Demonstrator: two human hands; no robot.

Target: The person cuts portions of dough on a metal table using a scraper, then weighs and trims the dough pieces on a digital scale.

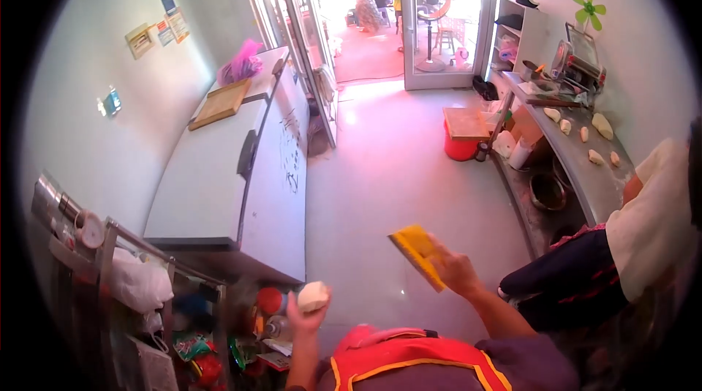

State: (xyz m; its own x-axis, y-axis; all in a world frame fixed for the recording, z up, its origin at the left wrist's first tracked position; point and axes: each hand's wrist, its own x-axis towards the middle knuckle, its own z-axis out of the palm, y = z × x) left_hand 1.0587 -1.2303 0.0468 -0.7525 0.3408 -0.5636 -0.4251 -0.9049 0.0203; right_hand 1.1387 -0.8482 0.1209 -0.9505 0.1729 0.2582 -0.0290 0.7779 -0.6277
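In my left hand point(303, 314), low in the head view, is a pale rounded lump of dough point(313, 296) with the fingers wrapped round it. My right hand point(455, 272) grips a flat yellow rectangular thing point(418, 253) with a dark long edge, perhaps a scraper; its exact kind does not show. Both hands are raised in front of my red apron point(395, 351), well apart from each other. Several dough pieces point(565, 126) lie on the metal counter point(563, 153) to the right.
At left stands a white chest freezer point(197, 186) bearing a wooden board point(219, 104) and a pink bag point(240, 62). A cluttered rack point(168, 267) is below it. A person in a white shirt point(651, 223) is at the right counter. A red bucket point(461, 148) stands near the open glass door point(446, 32).
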